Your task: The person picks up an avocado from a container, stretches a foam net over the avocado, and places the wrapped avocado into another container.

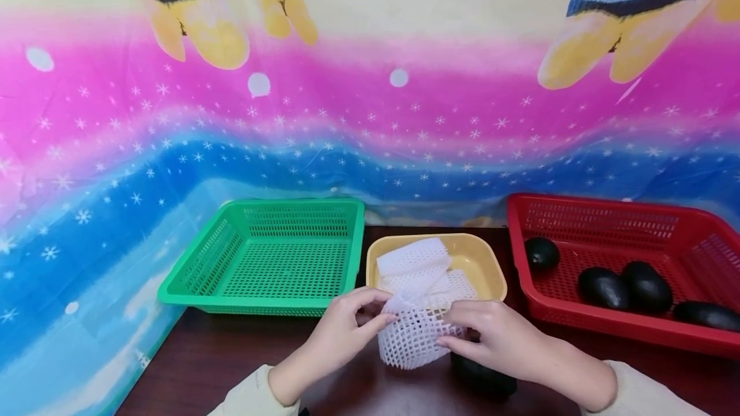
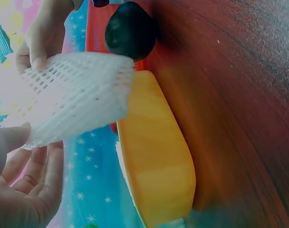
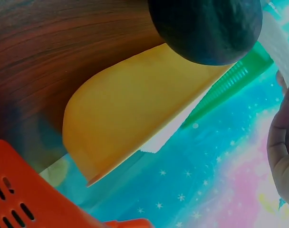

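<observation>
Foam net [image 1: 407, 342] pinched by left grip [image 1: 352, 323], right grip [image 1: 500, 339]; yellow tray [image 1: 490, 269] beyond, dark fruit [image 1: 481, 375] beside

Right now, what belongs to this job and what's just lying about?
Likely in the job:
foam net, held in left hand and right hand
dark fruit on the table
yellow tray holding more nets
red basket with dark fruits
perhaps the green basket

Just surroundings, apparently:
patterned cloth

The dark-brown wood-grain counter [image 1: 191, 352] carries a green plastic basket [image 1: 263, 304], a yellow plastic tub [image 1: 490, 263], a red plastic basket [image 1: 578, 318] and a blackish oval fruit [image 1: 482, 379].
</observation>
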`<state>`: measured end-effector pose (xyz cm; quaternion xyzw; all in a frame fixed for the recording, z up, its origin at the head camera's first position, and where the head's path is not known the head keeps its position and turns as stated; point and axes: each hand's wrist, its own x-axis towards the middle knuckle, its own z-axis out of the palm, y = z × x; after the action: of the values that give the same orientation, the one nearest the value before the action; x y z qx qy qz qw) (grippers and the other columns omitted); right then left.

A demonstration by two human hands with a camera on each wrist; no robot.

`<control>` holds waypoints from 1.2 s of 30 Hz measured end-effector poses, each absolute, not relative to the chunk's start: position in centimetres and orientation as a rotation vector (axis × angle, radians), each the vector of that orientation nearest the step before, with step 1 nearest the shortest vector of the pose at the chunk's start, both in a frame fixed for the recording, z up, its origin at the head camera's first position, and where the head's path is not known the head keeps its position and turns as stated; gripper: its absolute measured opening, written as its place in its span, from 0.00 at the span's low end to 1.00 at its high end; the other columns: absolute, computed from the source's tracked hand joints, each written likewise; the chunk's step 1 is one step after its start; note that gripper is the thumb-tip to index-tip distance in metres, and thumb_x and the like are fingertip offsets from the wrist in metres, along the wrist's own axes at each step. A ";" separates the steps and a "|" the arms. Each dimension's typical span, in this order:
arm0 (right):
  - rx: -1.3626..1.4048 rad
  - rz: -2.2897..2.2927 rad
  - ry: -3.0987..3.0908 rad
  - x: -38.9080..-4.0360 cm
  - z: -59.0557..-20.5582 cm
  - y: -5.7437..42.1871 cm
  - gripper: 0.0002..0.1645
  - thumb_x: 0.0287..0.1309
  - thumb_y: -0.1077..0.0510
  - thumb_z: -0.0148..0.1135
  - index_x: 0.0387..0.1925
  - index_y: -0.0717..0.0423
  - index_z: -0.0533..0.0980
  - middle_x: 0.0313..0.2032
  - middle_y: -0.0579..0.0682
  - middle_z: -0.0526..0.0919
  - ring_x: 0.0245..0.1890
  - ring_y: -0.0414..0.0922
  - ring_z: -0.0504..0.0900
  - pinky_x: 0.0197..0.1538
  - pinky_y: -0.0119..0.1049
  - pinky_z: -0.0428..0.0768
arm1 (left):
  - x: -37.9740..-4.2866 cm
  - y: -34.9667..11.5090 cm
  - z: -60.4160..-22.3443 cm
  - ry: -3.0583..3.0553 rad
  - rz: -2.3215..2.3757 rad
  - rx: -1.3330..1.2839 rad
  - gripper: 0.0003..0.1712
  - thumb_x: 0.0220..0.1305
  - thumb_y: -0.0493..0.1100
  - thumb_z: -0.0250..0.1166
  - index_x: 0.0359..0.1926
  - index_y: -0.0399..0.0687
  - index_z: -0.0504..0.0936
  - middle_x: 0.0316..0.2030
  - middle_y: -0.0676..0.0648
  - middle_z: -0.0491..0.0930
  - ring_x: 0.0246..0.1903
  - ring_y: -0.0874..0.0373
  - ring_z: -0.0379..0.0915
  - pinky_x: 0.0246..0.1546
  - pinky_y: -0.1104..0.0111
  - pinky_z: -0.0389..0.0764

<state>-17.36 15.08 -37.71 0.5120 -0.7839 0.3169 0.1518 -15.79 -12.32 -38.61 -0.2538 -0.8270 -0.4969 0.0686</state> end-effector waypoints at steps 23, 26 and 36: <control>1.522 1.122 -2.380 -17.7 -37.5 17.0 0.06 0.64 0.56 0.72 0.40 0.42 0.83 0.34 0.35 0.83 0.27 0.27 0.74 0.30 0.23 0.77 | -16.0 -13.4 -37.4 -2.588 -1.483 -0.737 0.13 0.60 0.33 0.75 0.46 0.43 0.88 0.40 0.52 0.83 0.36 0.63 0.80 0.36 0.71 0.84; 1.494 1.113 -2.412 -17.7 -37.4 17.5 0.07 0.64 0.57 0.71 0.43 0.44 0.85 0.37 0.37 0.86 0.29 0.28 0.77 0.32 0.25 0.79 | -16.1 -13.5 -37.1 -2.592 -1.463 -0.728 0.11 0.61 0.34 0.74 0.45 0.45 0.88 0.39 0.53 0.83 0.35 0.62 0.80 0.36 0.71 0.84; 1.552 1.138 -2.386 -17.1 -38.0 17.5 0.09 0.64 0.58 0.71 0.42 0.40 0.82 0.37 0.35 0.81 0.33 0.31 0.76 0.33 0.26 0.78 | -15.8 -13.2 -37.5 -2.592 -1.528 -0.733 0.11 0.61 0.36 0.75 0.45 0.46 0.88 0.39 0.53 0.82 0.36 0.63 0.79 0.35 0.71 0.84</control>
<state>-17.12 17.46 -38.03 0.5059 -0.7778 0.3710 0.0379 -15.84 -13.25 -37.46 -0.2365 -0.8368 -0.4932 0.0224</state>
